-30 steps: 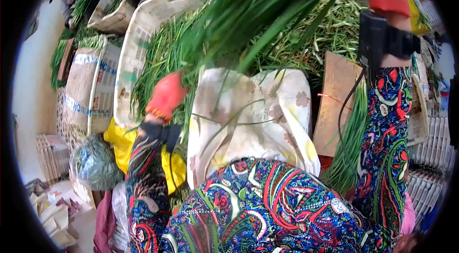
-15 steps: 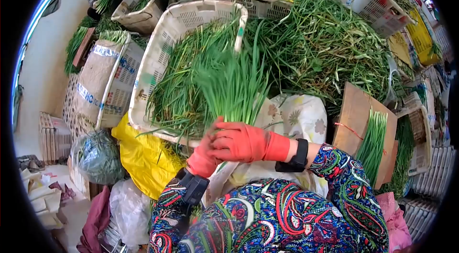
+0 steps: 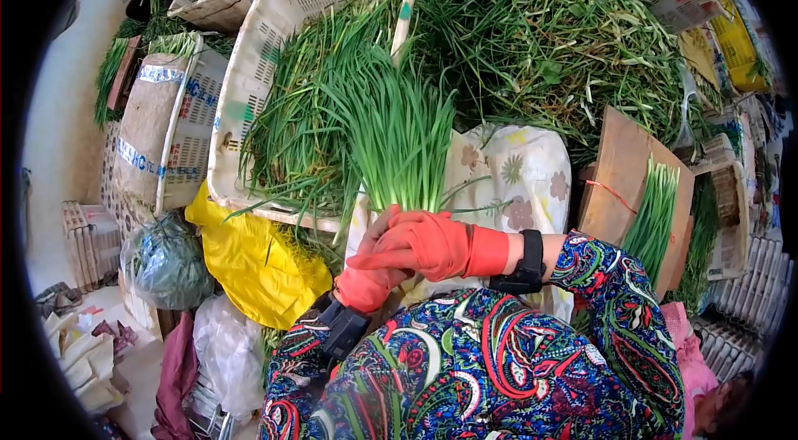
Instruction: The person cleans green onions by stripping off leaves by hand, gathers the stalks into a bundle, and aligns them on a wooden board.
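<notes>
A thick bunch of green chives [image 3: 399, 157] is gripped at its pale stem end, leaves fanned out away from me. My right hand [image 3: 445, 247], in a red glove, wraps around the stems from the right. Below and left of it, my left hand [image 3: 366, 284], gloved likewise, is closed against the same bunch; its fingers partly overlap with the right hand's. The leaf tips reach over the rim of a white plastic crate [image 3: 220, 153] holding more loose chives [image 3: 291, 124]. Under the bunch lies a flower-patterned cloth [image 3: 515, 170].
A large heap of loose greens [image 3: 549, 57] spreads at the back right. On the right, a wooden board [image 3: 611, 161] carries a separate bundle of chives [image 3: 652, 215]. A yellow plastic bag [image 3: 258, 261] and a knotted clear bag [image 3: 170, 261] lie to the left.
The bunch, blurred at its leaves earlier, now appears sharp and steadier. My hands stay around the stems with the fingers slightly shifted. The camera view has tilted down a little.
</notes>
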Demonstrator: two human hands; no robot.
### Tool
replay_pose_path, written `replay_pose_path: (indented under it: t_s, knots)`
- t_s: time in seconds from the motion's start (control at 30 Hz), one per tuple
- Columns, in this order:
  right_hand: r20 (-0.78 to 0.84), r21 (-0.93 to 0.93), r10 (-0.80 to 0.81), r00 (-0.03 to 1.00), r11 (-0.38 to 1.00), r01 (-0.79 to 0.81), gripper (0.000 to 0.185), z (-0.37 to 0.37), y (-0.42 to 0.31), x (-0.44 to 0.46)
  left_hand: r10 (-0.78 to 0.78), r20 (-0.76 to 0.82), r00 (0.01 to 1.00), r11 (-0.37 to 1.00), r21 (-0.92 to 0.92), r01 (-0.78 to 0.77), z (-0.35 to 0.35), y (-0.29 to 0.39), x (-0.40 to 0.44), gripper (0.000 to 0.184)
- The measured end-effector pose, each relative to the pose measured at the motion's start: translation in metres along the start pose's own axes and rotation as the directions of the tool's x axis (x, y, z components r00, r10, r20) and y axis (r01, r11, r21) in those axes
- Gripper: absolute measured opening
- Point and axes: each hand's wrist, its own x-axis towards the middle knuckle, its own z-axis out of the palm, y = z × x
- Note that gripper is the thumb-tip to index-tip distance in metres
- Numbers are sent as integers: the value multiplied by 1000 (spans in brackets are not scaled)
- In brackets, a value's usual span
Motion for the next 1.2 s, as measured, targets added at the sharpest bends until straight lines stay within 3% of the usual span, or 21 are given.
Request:
replay_pose_path:
  t_s: [0.03,0.1,0.2,0.23,0.3,0.33,0.4,0.43,0.5,0.53,0.57,0.63,0.73,0.77,0.87,0.9,1.0,1.03,1.2]
  knots:
    - [5,66,24,1000,997,-24,48,0,0,0,6,-46,999,1000,20,-5,-2,0,0,57]
    - [142,232,83,986,966,-115,45,-1,5,-8,184,-71,980,935,322,-152,26,3,-19,51]
    - [155,390,103,983,908,-157,42,-9,1,-6,250,23,968,873,427,-235,52,7,-31,39]
    - [160,388,109,981,907,-164,36,-8,2,-8,232,164,959,868,411,-280,41,9,-28,39]
    - [349,627,329,878,614,-479,32,-21,-10,-3,255,135,957,764,578,-285,23,11,-37,44]
    - [467,689,386,795,405,-601,29,-29,-18,3,216,137,967,790,557,-256,26,14,-39,44]
    - [629,619,399,667,264,-740,28,-53,-26,22,144,141,979,837,510,-197,33,18,-44,45]
    - [701,570,395,594,191,-799,27,-64,-26,30,224,-61,973,789,597,-145,17,15,-36,42]
    - [635,413,538,555,371,-832,28,-85,-21,35,12,-102,995,984,176,6,44,30,-34,39]
    - [591,313,597,542,449,-837,29,-94,-17,35,-88,-83,993,995,-58,83,55,34,-33,40]
    - [375,210,655,656,630,-748,31,-92,-4,27,-114,-82,990,991,61,119,41,39,-23,35]
    - [-77,-119,539,839,831,-544,35,-79,19,15,-49,-175,983,978,189,83,42,39,-29,35]
    - [4,-70,703,712,710,-701,44,-75,19,15,55,-230,972,943,333,25,48,34,-30,36]
    - [-15,-177,707,707,694,-698,41,-70,14,16,80,-214,974,927,375,6,52,34,-30,36]
    - [59,-290,623,780,758,-584,29,-51,24,11,90,-169,982,867,499,6,48,36,-24,30]
    - [37,-447,497,867,784,-430,21,-42,29,5,105,-129,986,853,522,-23,45,37,-21,29]
    - [98,-399,495,863,814,-422,17,-47,19,4,128,-56,990,812,579,-72,41,38,-13,28]
    - [115,-331,550,827,806,-490,17,-49,14,4,127,-23,992,809,581,-90,42,39,-11,29]
    - [286,-351,714,639,699,-623,17,-53,3,2,145,33,989,794,593,-136,30,34,9,30]
